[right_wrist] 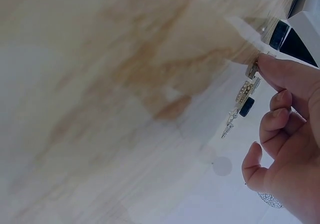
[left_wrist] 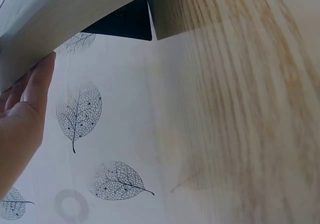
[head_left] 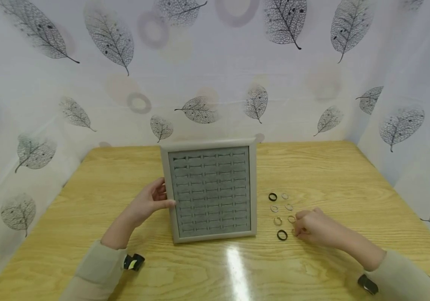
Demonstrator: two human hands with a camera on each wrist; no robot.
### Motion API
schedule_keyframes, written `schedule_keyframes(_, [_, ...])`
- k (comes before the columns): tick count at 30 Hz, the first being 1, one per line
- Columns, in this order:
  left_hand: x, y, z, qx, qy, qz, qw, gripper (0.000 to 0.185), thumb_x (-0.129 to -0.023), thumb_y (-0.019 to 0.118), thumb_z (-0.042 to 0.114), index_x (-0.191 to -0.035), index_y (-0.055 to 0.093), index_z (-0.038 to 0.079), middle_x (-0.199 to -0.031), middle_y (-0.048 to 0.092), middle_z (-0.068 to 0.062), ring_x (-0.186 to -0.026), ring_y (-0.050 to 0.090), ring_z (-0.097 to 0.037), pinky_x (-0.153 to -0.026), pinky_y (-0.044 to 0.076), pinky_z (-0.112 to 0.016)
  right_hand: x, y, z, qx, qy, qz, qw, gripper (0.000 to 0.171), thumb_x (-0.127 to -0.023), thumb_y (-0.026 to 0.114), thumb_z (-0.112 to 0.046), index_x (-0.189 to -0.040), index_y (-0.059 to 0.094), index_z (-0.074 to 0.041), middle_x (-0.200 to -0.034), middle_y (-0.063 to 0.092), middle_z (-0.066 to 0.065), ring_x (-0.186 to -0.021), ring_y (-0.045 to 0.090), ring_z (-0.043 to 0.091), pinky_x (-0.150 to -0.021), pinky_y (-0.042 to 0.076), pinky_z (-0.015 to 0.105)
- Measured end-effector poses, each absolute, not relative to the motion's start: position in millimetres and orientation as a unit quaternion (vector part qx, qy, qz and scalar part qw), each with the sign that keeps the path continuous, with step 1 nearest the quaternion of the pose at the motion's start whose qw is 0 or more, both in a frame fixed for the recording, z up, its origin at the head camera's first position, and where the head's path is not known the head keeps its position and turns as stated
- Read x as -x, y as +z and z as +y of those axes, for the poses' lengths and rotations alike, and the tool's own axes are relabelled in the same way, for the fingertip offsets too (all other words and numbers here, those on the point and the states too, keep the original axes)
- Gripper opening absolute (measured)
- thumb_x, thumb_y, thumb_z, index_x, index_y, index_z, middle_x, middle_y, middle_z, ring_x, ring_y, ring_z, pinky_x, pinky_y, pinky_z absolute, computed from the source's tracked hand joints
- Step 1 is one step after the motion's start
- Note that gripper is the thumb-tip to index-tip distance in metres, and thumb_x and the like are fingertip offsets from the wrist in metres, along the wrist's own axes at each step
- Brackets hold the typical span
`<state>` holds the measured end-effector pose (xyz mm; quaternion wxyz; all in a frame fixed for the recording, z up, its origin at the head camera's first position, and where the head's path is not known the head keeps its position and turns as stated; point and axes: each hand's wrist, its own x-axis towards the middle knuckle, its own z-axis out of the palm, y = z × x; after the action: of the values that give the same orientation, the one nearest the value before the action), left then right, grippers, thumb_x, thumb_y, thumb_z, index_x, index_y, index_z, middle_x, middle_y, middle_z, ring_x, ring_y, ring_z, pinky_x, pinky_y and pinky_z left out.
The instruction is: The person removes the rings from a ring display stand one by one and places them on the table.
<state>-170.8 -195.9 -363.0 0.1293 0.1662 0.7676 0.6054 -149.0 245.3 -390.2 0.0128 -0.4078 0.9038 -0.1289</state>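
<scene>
A grey ring display tray [head_left: 170, 196] with rows of empty slots stands tilted at the table's middle. My left hand [head_left: 163, 197] grips its left edge, thumb on the front of the frame. The left wrist view shows those fingers [left_wrist: 37, 89] against the tray's pale edge [left_wrist: 75, 14]. To the right of the tray, several small rings lie in two columns, among them a black ring [head_left: 272, 197] at the top and another black ring [head_left: 282, 235] at the bottom. My right hand [head_left: 298, 231] is curled at the bottom right of the group, fingertips pinching a small ring [right_wrist: 251, 70].
The wooden table [head_left: 331, 171] is closed in by white leaf-printed walls [head_left: 215, 83] at the back and both sides. A bright glare streak [head_left: 235, 267] lies on the wood in front of the tray.
</scene>
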Motion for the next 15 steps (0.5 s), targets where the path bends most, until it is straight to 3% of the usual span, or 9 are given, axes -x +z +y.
schedule_keyframes(8, [169, -365, -198, -0.163, 0.586, 0.784, 0.122, 0.075, -0.08, 0.067, 0.017, -0.137, 0.023, -0.001, -0.126, 0.043, -0.022, -0.112, 0.044, -0.034, -0.087, 0.042, -0.038, 147, -390, 244, 0.409, -0.127, 0.904, -0.023, 0.014, -0.064, 0.075, -0.011, -0.068, 0.066, -0.022, -0.066, 0.039, -0.02, -0.059, 0.036, -0.003, -0.059, 0.023, 0.028])
schedule_keyframes(15, [163, -361, -207, -0.172, 0.543, 0.819, 0.065, 0.058, -0.086, 0.059, 0.018, -0.134, 0.031, -0.001, -0.124, 0.045, -0.021, -0.111, 0.045, -0.033, -0.086, 0.042, -0.041, 149, -377, 239, 0.37, -0.109, 0.91, -0.154, 0.018, -0.062, 0.078, -0.012, -0.075, 0.066, -0.013, -0.072, 0.051, -0.01, -0.062, 0.046, 0.005, -0.059, 0.032, 0.034])
